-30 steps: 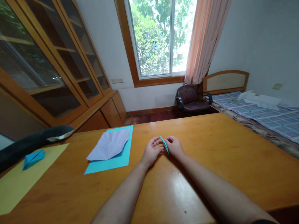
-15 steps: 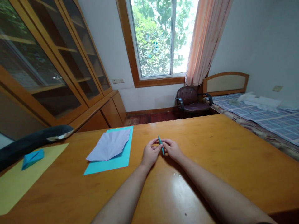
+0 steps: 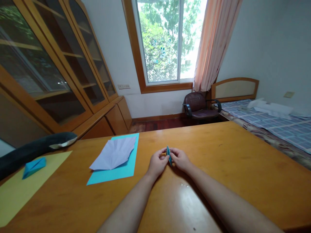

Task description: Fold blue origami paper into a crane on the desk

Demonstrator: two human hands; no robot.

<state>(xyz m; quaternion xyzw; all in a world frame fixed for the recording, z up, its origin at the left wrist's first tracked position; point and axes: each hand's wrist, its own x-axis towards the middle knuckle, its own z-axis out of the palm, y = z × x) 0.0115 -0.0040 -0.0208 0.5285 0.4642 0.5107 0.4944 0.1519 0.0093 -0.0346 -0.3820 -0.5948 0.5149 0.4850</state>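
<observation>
— What have you got between the hands right now?

— A small folded paper piece (image 3: 168,154), teal, creased down so narrow that I see it almost edge-on: a thin sliver standing nearly upright, pointed at the top. I can't make out its folds beyond that. My left hand (image 3: 157,163) pinches it from one side and my right hand (image 3: 180,159) from the other, fingertips closed on the paper, both hands resting low on the counter (image 3: 233,161).

— Where is that against the rest of the counter?

— Take the teal sheet (image 3: 116,171) as the marker. The folded piece is to the right of it, near but not touching, and about level with its middle. On top of that sheet lies a pale lavender paper (image 3: 114,155), creased in a fan of lines and covering most of the sheet's upper half.

— Anything further out?

— Well to the left of the teal sheet there is a yellow sheet (image 3: 21,191) with a small blue folded shape (image 3: 34,165) lying on it. Just behind that shape, a dark grey plush toy (image 3: 34,149) stretches along the counter edge, its pale tip pointing toward the teal sheet.

— And beyond the counter?

— Far behind the teal sheet, a window (image 3: 170,38); to its right, a brown chair (image 3: 198,105) and a bed (image 3: 274,119).
</observation>
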